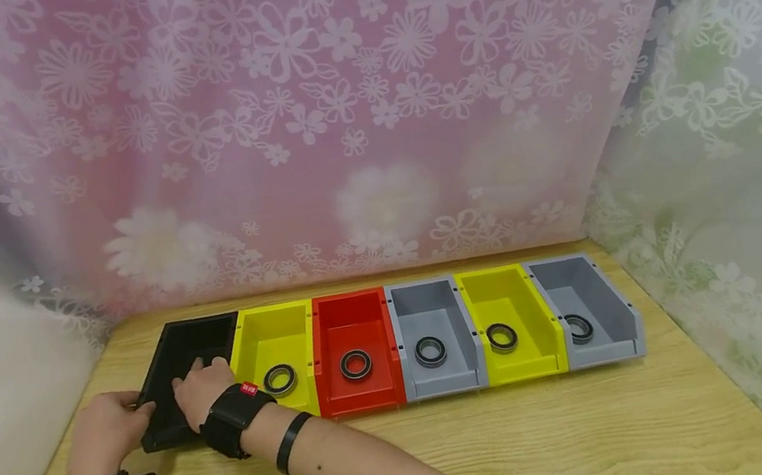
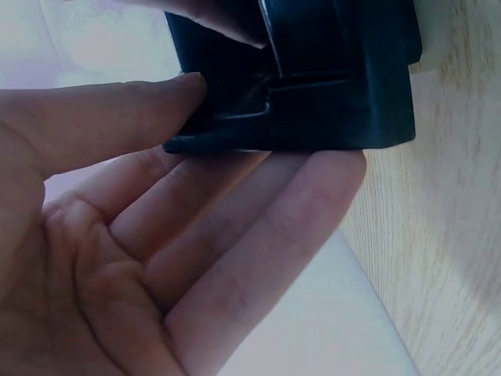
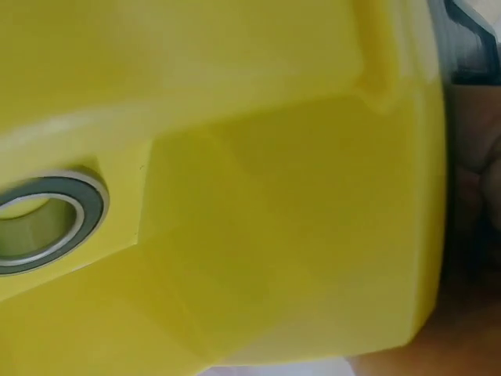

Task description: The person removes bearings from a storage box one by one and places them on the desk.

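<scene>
A black open-front bin stands at the left end of a row. My left hand grips its left wall; in the left wrist view the thumb lies over the edge and the fingers press the outer side. Over the front of the same bin, my right hand reaches in with the fingers pointing down and away. Its palm side is hidden, and I cannot tell whether it holds something. Beside it is a yellow bin with a dark-sealed ball bearing lying inside.
Rightward along the row stand a red bin, a grey bin, another yellow bin and another grey bin, each with one bearing near its front. The wooden table extends before them. A flowered curtain hangs behind.
</scene>
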Tool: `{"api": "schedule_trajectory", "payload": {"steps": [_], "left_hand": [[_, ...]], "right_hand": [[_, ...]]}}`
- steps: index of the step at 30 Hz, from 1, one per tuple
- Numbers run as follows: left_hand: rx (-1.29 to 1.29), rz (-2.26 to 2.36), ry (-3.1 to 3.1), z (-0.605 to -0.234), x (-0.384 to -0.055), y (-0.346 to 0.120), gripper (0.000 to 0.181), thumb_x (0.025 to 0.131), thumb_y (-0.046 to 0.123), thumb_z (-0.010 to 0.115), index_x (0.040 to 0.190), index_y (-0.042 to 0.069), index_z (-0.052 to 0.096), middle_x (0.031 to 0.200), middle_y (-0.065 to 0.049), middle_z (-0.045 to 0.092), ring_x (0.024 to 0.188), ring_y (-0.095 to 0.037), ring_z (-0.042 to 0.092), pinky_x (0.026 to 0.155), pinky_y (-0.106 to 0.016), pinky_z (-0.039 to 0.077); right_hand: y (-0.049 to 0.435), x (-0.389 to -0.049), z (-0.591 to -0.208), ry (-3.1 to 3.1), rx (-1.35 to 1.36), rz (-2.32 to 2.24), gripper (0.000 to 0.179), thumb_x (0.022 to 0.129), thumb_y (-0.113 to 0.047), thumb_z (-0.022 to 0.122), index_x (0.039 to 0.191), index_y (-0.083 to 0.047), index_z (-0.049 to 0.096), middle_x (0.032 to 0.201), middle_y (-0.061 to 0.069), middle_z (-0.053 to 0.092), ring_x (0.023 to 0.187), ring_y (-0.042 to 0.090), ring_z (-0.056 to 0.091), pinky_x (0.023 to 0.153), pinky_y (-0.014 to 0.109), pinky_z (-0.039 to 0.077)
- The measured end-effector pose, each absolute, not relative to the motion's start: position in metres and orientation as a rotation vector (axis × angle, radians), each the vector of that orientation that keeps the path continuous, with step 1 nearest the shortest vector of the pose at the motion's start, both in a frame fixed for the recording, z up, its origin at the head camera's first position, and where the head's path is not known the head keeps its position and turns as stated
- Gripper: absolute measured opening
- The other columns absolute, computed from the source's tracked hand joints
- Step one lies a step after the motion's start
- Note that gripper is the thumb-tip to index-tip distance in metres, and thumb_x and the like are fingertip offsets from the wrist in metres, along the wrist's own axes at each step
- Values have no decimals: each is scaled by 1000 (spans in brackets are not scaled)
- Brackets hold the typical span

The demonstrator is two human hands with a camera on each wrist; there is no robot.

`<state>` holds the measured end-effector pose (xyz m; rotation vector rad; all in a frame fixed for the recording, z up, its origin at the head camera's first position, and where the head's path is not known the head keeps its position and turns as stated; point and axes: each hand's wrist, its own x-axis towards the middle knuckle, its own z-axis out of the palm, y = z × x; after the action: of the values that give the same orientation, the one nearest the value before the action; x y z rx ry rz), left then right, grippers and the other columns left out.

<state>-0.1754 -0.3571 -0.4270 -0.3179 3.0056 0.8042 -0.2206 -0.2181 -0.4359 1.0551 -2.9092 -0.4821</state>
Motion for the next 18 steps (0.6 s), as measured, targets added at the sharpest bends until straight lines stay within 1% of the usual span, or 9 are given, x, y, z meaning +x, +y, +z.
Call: {"api": "schedule_trajectory", "payload": {"steps": [1, 3, 5, 7, 13, 18], "left_hand": [[-317, 803, 3006, -428, -175, -357, 47, 98, 14, 63, 125, -24, 57, 116, -42, 62, 88, -51, 65, 67, -50, 54], [-317, 795, 3010, -429, -174, -357, 46, 98, 14, 63, 125, -23, 57, 117, -42, 61, 92, -54, 64, 69, -52, 54], [-315, 793, 3007, -430, -173, -357, 46, 98, 14, 64, 125, -23, 58, 118, -42, 61, 93, -55, 63, 70, -53, 55], [-320, 794, 3010, -430, -173, -357, 46, 98, 14, 64, 125, -23, 57, 118, -42, 61, 94, -55, 63, 71, -53, 55], [-328, 805, 3011, -427, -174, -356, 46, 98, 13, 64, 125, -24, 57, 116, -42, 62, 86, -49, 65, 67, -51, 55], [-336, 804, 2995, -425, -174, -354, 47, 99, 14, 64, 126, -24, 57, 115, -42, 62, 84, -48, 65, 66, -50, 54]], "right_hand": [[-218, -219, -435, -2913, 1044, -484, 38, 103, -47, 56, 141, -41, 59, 134, -13, 64, 105, 1, 63, 90, 24, 39], [-218, -217, -435, -2913, 1035, -470, 30, 101, -48, 60, 130, -41, 66, 122, -16, 68, 98, -1, 61, 85, 24, 38], [-218, -216, -435, -2913, 1028, -461, 20, 99, -48, 64, 118, -43, 69, 110, -20, 69, 92, -1, 59, 82, 24, 37], [-218, -215, -435, -2912, 1018, -465, 19, 99, -48, 64, 116, -43, 70, 108, -19, 67, 89, 0, 59, 82, 25, 37], [-222, -219, -441, -2882, 1011, -493, 21, 100, -46, 63, 118, -42, 72, 113, -15, 66, 91, 2, 60, 87, 27, 40], [-224, -223, -446, -2858, 1019, -474, 24, 98, -46, 66, 120, -41, 71, 115, -13, 68, 93, 4, 61, 90, 28, 42]]}}
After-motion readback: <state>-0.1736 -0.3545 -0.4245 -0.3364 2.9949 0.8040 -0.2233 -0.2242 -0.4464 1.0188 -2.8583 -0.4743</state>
